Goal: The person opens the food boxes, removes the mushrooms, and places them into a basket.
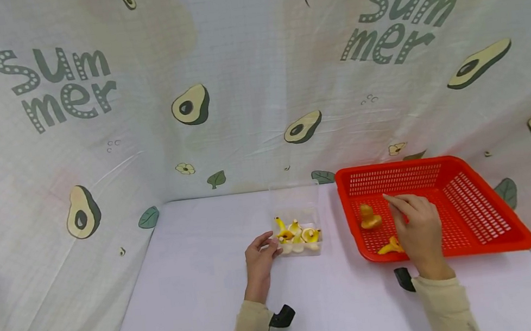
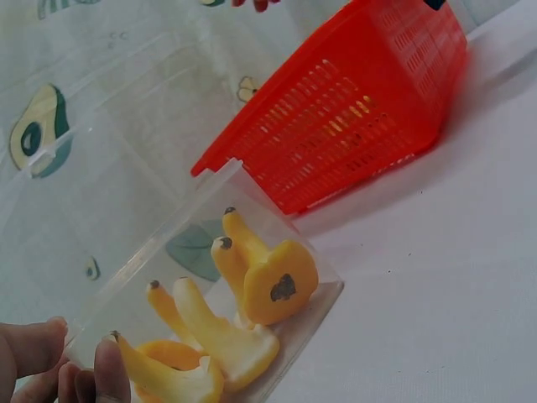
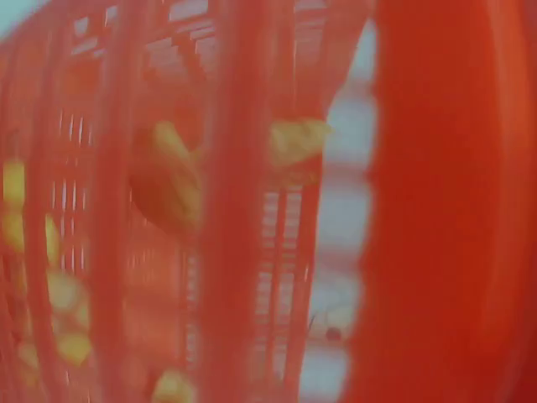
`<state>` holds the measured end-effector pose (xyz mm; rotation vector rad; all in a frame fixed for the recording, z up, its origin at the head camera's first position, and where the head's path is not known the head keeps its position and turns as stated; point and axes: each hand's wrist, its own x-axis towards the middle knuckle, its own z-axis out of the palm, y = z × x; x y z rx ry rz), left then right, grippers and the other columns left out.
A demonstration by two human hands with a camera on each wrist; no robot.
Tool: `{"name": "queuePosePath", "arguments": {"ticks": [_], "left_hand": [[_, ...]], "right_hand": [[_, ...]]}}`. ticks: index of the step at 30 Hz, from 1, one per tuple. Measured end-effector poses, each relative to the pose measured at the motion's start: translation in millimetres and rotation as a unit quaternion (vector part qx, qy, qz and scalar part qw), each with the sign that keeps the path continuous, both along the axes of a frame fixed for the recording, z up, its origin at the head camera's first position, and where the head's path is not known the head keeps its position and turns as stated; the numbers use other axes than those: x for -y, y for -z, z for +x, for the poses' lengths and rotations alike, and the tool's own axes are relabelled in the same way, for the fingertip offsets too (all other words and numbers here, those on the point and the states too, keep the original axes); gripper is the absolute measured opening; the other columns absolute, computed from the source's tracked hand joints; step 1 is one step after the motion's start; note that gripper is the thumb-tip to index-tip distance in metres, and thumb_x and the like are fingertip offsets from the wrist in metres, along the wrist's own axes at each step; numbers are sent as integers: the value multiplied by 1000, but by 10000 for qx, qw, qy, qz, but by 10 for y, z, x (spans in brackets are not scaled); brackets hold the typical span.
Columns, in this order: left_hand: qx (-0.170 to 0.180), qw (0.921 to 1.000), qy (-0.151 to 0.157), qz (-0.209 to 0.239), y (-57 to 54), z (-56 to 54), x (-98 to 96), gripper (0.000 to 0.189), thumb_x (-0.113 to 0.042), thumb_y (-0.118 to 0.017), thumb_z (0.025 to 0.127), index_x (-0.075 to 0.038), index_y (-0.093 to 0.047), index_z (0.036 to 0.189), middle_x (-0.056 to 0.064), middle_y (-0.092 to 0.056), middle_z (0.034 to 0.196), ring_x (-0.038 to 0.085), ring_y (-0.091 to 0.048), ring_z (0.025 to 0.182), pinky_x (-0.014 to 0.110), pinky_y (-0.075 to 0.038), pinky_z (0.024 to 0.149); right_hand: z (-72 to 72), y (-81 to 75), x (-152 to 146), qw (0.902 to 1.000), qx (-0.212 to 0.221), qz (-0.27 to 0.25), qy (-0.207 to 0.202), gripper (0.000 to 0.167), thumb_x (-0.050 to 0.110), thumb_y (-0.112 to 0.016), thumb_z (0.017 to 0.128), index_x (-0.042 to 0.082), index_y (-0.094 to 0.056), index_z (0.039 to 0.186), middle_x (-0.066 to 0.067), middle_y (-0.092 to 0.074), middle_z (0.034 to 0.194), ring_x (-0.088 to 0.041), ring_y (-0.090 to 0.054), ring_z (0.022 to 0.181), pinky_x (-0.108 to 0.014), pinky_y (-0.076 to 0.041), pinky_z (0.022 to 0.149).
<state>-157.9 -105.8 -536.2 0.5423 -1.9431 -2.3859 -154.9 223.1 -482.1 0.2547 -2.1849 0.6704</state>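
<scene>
A clear plastic box [image 1: 296, 200] stands mid-table and holds several yellow mushroom-shaped toys [image 1: 298, 234]. My left hand [image 1: 266, 246] grips its left side. The left wrist view has fingertips [image 2: 92, 369] on the box [image 2: 201, 227] corner, with the toys [image 2: 277, 281] inside. To the right sits a red mesh basket [image 1: 393, 165]. My right hand [image 1: 406, 214] hovers inside it with fingers stretched out and nothing in them. One yellow toy [image 1: 370, 218] stands just left of the fingers and another [image 1: 390, 248] lies beside the palm. The right wrist view is blurred red mesh [image 3: 436, 201] with yellow shapes behind it.
An avocado-print cloth [image 1: 190, 106] hangs behind and along both sides of the white table [image 1: 200, 282]. Black wrist-camera mounts [image 1: 283, 316] sit at both sleeves. In the left wrist view the basket [image 2: 352, 109] stands just beyond the box.
</scene>
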Motion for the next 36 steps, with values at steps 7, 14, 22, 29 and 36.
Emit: {"name": "queuePosePath", "arguments": {"ticks": [7,14,22,29,36], "left_hand": [[39,10000,-7,-64,-20,-8,7,37,2,-68,101,13,-61,135,12,-57,107,15,-59,79,26,-65,77],[41,9999,-70,-64,-52,4,-10,35,2,-68,101,12,-63,133,12,-57,107,15,-60,80,26,-65,79],[20,10000,-25,-25,-41,8,-9,34,2,-68,101,12,-63,133,13,-58,108,16,-62,80,33,-66,85],[100,9999,-23,-68,-33,10,-9,36,2,-69,100,11,-63,134,13,-59,109,16,-63,81,33,-66,84],[90,10000,2,-2,-29,16,-4,37,2,-70,99,11,-63,134,12,-58,108,16,-61,81,27,-65,79]], "right_hand": [[17,-50,496,9948,231,224,-968,35,-10,-88,78,1,-81,110,-14,-73,103,-34,-65,96,-44,-52,83],[-24,-36,944,9808,811,706,-1628,34,-1,-91,80,8,-82,111,-7,-74,106,-29,-67,100,-48,-59,90],[-131,-51,1195,9635,1418,1353,-1826,33,5,-94,78,11,-82,108,-4,-76,105,-27,-67,100,-46,-59,94],[-196,-49,1291,9432,2176,1684,-1860,28,7,-92,81,10,-83,106,-4,-77,103,-28,-65,99,-50,-55,100],[-250,-39,1345,9275,2816,1869,-1596,24,7,-92,81,10,-84,103,-6,-79,100,-28,-64,98,-50,-52,103]]}}
